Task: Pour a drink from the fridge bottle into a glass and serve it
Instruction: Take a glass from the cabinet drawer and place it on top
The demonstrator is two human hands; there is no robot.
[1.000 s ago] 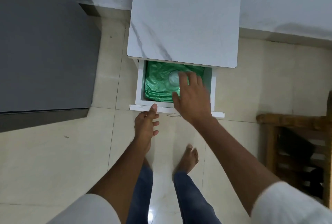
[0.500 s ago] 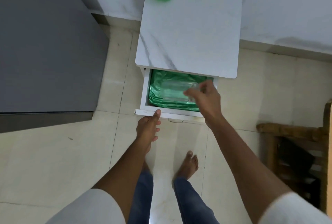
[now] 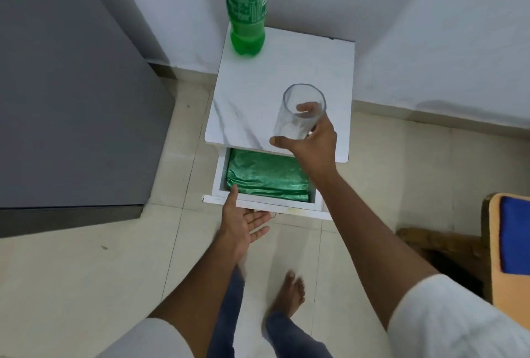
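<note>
Counter (image 3: 258, 93): small white cabinet with a marble-patterned top, set against a pale wall on a floor of cream tiles (image 3: 71, 271). Drawer (image 3: 258, 202) beneath the top: pulled open, lined or filled with crinkled green material (image 3: 266, 177). Bottle (image 3: 246, 5): green plastic, labelled, upright at the far left corner of the counter; its cap lies beyond the upper edge of the view. Glass (image 3: 298, 112): clear, empty, tilted with its mouth toward the wall, held above the near right part of the counter and well apart from the bottle. Right hand (image 3: 312, 142): wrapped around the lower part of the glass, thumb on the near side, fingers seen through the far side. Left hand (image 3: 243, 223): fingers loose and spread, palm turned rightward, thumb resting on the drawer's front edge. Grey appliance (image 3: 71, 99): large, flat-sided, standing to the left of the counter. Wooden furniture with a blue cushion (image 3: 513, 231): at the right margin. Also in view: white sleeves, blue trousers, one bare foot (image 3: 289, 291) on the tiles before the drawer.
</note>
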